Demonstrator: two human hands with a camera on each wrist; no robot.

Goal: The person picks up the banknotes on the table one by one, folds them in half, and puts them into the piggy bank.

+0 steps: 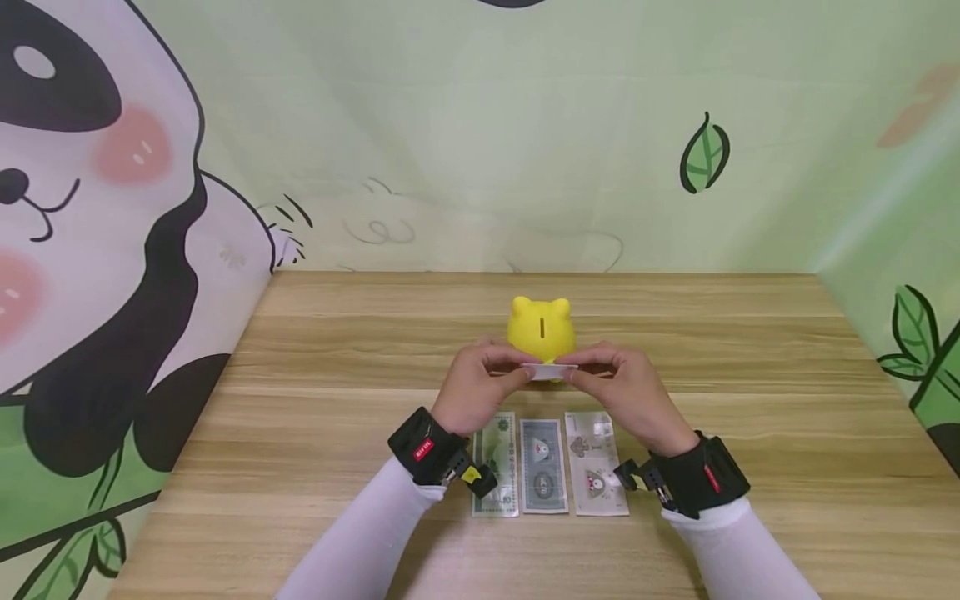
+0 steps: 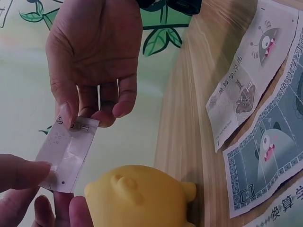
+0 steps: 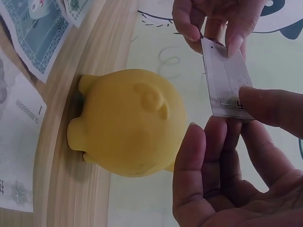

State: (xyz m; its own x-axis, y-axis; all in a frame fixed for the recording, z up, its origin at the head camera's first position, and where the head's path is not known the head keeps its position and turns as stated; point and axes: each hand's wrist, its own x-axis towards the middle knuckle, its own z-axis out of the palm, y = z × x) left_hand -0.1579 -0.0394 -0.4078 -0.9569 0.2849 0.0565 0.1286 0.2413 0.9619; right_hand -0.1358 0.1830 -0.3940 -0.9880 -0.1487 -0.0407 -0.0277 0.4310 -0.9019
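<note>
Both hands pinch a small folded play banknote [image 1: 550, 372], pale with printed characters. My left hand [image 1: 474, 390] grips one end between thumb and fingers. At the opposite end, my right hand [image 1: 637, 398] does the same. In the left wrist view the folded note [image 2: 68, 153] lies flat between the thumbs and the fingers beneath. Just beyond the hands stands a yellow piggy bank [image 1: 542, 327] with a slot on top; the note is held above and beside it. The right wrist view shows the piggy bank [image 3: 137, 123] from its curly-tailed end, apart from the note.
Three flat play banknotes lie side by side on the wooden table [image 1: 337, 467], nearer than the hands: a green one [image 1: 504, 458], a blue-grey one [image 1: 543, 467] and a pale one [image 1: 597, 467]. A printed panda backdrop [image 1: 450, 150] rises behind the table.
</note>
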